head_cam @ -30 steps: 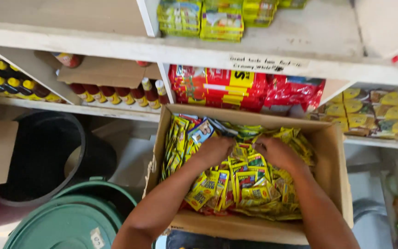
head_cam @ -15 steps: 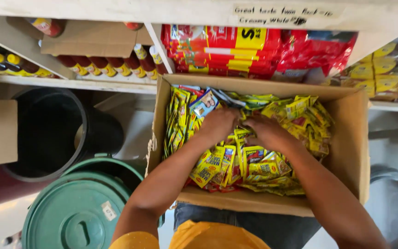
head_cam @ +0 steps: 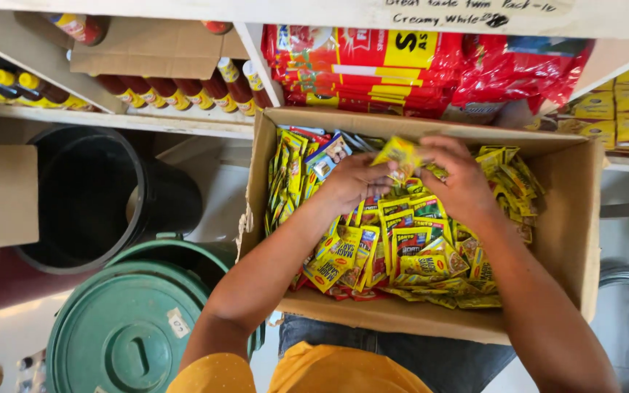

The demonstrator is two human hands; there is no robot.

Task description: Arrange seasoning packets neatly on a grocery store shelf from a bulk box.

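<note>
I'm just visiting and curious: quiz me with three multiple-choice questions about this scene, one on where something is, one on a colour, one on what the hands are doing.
1. Where do the yellow sachets lie?
A. in the cardboard box
B. in the black bin
C. on the round lid

2. What colour is the round lid at lower left?
A. red
B. green
C. white

3. What are the left hand and right hand doing?
A. resting on the shelf
B. both inside the box, a sachet pinched between them
C. lifting the lid

Answers: 1 A, the sachets fill the open box. 2 B, the lid is plainly green. 3 B, both hands are among the sachets, fingers meeting on a raised one.
</note>
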